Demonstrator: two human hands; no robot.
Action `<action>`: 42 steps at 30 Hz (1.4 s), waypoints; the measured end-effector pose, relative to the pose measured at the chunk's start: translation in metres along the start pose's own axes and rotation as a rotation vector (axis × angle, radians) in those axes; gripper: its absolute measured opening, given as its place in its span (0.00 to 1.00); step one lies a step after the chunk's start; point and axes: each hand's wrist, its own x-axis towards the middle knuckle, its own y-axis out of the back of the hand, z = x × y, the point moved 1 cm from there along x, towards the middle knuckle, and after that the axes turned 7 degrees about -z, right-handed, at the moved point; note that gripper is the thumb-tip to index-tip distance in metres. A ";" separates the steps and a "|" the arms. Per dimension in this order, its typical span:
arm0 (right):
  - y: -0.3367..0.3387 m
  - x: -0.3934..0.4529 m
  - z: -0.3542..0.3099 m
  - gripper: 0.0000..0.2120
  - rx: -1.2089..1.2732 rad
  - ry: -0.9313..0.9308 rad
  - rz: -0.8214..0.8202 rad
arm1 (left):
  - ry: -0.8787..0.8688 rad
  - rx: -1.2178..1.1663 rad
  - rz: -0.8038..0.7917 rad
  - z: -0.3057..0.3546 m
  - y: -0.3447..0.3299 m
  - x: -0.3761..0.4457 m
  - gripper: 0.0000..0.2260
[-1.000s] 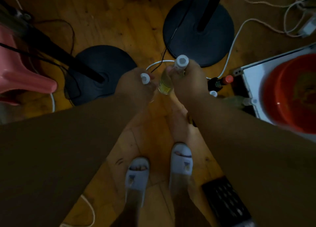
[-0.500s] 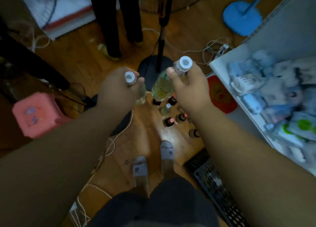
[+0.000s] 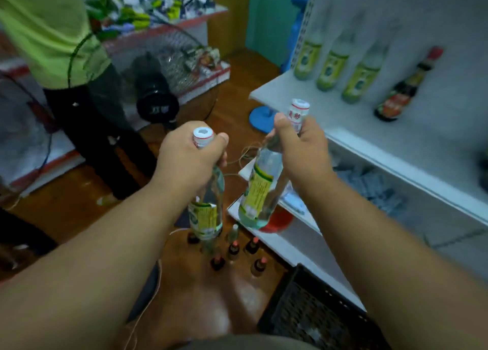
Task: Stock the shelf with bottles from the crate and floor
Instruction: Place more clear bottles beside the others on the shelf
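Observation:
My left hand (image 3: 188,157) grips the neck of a clear bottle with a yellow-green label (image 3: 207,215), held upright above the floor. My right hand (image 3: 299,146) grips the neck of a second clear bottle (image 3: 260,191), tilted, its white cap toward the shelf. The white shelf (image 3: 343,117) at right carries three clear yellow-labelled bottles (image 3: 331,67) and one dark sauce bottle (image 3: 404,91). Several small dark bottles with red caps (image 3: 233,248) stand on the wooden floor below my hands. A black crate (image 3: 317,312) sits at the bottom right.
A person in a green shirt and dark trousers (image 3: 79,85) stands at the left. A floor fan (image 3: 158,85) stands behind my hands. Lower shelves (image 3: 369,188) hold packets. A blue mop (image 3: 264,117) leans by the shelf end. Cables trail on the floor.
I have risen from the floor with both bottles. The view has swung up from the floor to the shelf, and both hands have lifted the bottles to shelf height.

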 end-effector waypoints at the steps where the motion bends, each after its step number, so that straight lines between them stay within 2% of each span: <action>1: 0.014 0.003 -0.002 0.12 0.011 -0.022 -0.004 | -0.019 0.017 -0.012 0.010 -0.011 0.002 0.13; 4: 0.054 0.007 -0.007 0.15 0.036 -0.097 0.003 | -0.050 0.003 -0.014 0.037 -0.044 0.011 0.15; 6: 0.076 0.010 -0.006 0.11 0.027 -0.118 0.011 | -0.062 -0.028 -0.033 0.054 -0.065 0.019 0.15; 10: 0.115 0.022 -0.004 0.12 0.021 -0.179 0.125 | -0.077 -0.072 -0.101 0.082 -0.097 0.040 0.12; 14: 0.139 0.046 -0.004 0.18 -0.046 -0.107 0.248 | -0.073 -0.146 -0.167 0.096 -0.120 0.082 0.10; 19: 0.149 0.109 -0.003 0.14 0.011 -0.064 0.336 | -0.163 -0.164 -0.236 0.108 -0.149 0.146 0.10; 22: 0.154 0.143 -0.009 0.15 -0.044 -0.113 0.350 | -0.235 -0.142 -0.277 0.115 -0.161 0.185 0.13; 24: 0.156 0.164 -0.011 0.12 -0.078 -0.173 0.331 | -0.266 -0.122 -0.294 0.120 -0.166 0.208 0.13; 29: 0.156 0.205 -0.008 0.08 -0.074 -0.188 0.409 | -0.280 -0.004 -0.272 0.122 -0.179 0.264 0.12; 32: 0.153 0.225 0.000 0.15 -0.004 -0.125 0.488 | -0.261 -0.014 -0.228 0.112 -0.190 0.292 0.13; 35: 0.152 0.243 0.010 0.19 -0.082 -0.127 0.487 | -0.294 0.013 -0.195 0.103 -0.202 0.314 0.20; 42: 0.142 0.267 0.020 0.12 -0.135 -0.141 0.458 | -0.274 0.128 -0.159 0.092 -0.214 0.348 0.23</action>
